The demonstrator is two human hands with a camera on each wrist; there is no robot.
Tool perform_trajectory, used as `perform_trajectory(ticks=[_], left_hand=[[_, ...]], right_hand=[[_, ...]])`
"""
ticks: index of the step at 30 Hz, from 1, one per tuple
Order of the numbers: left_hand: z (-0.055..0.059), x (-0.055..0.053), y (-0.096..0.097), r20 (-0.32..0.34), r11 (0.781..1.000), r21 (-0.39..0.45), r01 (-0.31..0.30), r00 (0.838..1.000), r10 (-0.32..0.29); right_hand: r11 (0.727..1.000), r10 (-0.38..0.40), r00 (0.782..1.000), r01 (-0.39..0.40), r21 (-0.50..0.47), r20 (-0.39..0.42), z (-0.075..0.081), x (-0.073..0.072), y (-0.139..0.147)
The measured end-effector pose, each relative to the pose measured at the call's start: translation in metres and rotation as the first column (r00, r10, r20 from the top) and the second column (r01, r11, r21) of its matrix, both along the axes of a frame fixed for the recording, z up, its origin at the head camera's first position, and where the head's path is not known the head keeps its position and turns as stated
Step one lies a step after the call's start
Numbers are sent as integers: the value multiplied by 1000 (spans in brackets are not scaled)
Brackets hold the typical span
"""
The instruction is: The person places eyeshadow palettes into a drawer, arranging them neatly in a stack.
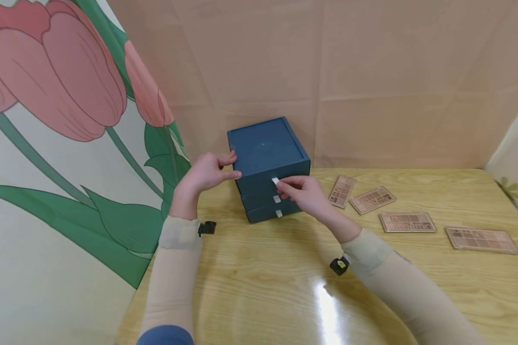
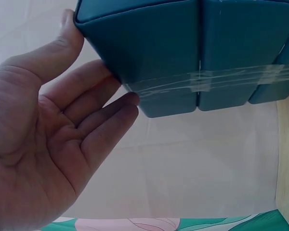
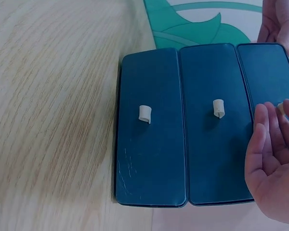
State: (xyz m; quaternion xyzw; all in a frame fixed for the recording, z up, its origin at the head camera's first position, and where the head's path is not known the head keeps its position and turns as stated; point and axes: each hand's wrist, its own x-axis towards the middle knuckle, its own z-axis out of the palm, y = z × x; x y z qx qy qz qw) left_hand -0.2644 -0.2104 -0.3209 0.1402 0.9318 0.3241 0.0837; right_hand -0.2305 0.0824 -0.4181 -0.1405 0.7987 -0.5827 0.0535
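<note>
A dark blue three-drawer box (image 1: 265, 146) stands on the table against the back. My left hand (image 1: 205, 172) touches its left side, thumb at the front upper corner and fairly straight fingers along the side. In the left wrist view, clear tape (image 2: 200, 81) runs across the side of the box near those fingertips. My right hand (image 1: 306, 194) pinches the white pull tab (image 1: 275, 181) of the top drawer between thumb and fingers. The white tabs of the middle drawer (image 3: 218, 108) and bottom drawer (image 3: 144, 113) show in the right wrist view. All three drawers look closed.
Several eyeshadow palettes lie on the wooden table (image 1: 250, 278) right of the box, the closest one (image 1: 342, 191) near its front right corner and the farthest one (image 1: 482, 239) toward the right edge. A beige cloth (image 1: 371, 86) hangs behind; a tulip-print panel (image 1: 69, 143) borders the left.
</note>
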Motion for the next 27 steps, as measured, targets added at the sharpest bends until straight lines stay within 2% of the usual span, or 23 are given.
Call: perform_trajectory(ticks=[6, 15, 21, 27], left_hand=[[2, -1, -1, -2, 1000, -6, -2, 1000, 2], [2, -2, -3, -9, 1000, -11, 11, 1000, -11], [2, -3, -3, -15, 1000, -3, 19, 1000, -20], [1, -3, -3, -11, 1000, -1, 17, 1000, -17]], right_hand=[[996, -2, 993, 12, 85, -121, 1, 1, 2], [979, 47, 960, 11, 203, -278, 2, 10, 9], [967, 98, 914, 6, 253, -394, 3, 20, 14], [949, 149, 849, 21, 314, -506, 3, 30, 20]])
